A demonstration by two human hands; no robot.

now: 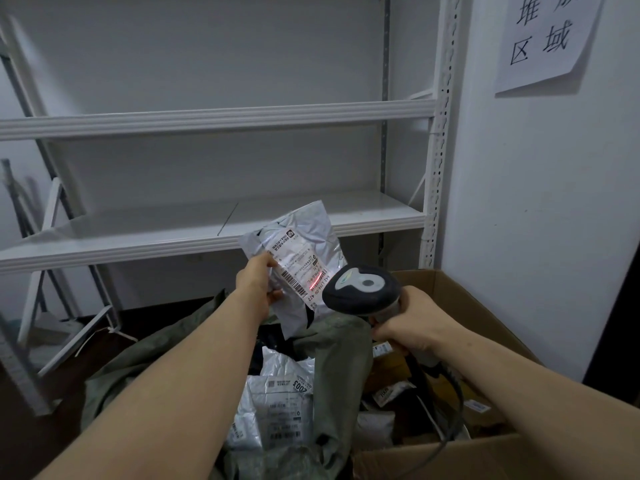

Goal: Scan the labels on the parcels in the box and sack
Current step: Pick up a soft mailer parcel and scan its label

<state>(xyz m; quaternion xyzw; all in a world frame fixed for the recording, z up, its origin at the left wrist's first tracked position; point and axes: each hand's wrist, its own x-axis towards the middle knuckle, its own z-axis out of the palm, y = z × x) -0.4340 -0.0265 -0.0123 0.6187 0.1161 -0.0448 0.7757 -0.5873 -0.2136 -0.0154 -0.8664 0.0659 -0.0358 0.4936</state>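
The left hand (254,284) is gripping a grey parcel (311,223) by its left edge, thumb on the label (294,265), and is holding it tilted above the green sack (343,344). The right hand (412,323) is wrapping its fingers round the handle of a scanner (360,289). The scanner head is overlapping the parcel's lower right corner, and a red line (313,283) is showing across the label's barcode. The scanner cable (457,403) is trailing down into the cardboard box (460,299) on the right. More grey parcels (280,393) are lying in the sack's mouth, partly hidden by the left forearm. White shelving (214,119) is standing behind, and a paper sign (547,39) is hanging on the wall.
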